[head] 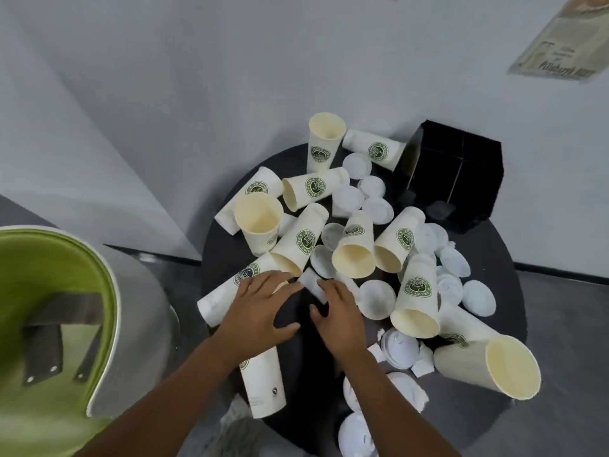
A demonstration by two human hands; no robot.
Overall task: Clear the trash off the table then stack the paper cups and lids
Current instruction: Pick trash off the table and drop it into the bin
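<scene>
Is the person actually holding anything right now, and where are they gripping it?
It cannot be told for sure. The right hand lies over a white paper scrap; the left hand rests flat by a cup, gripping nothing.

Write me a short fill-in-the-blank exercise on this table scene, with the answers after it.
1. The table top is round and ____ in colour.
2. The logo on the paper cups is ____.
3. The black box stands at the table's ____ edge.
4. The chair beside the table has a ____ seat.

Answers: black; green; far; green
</scene>
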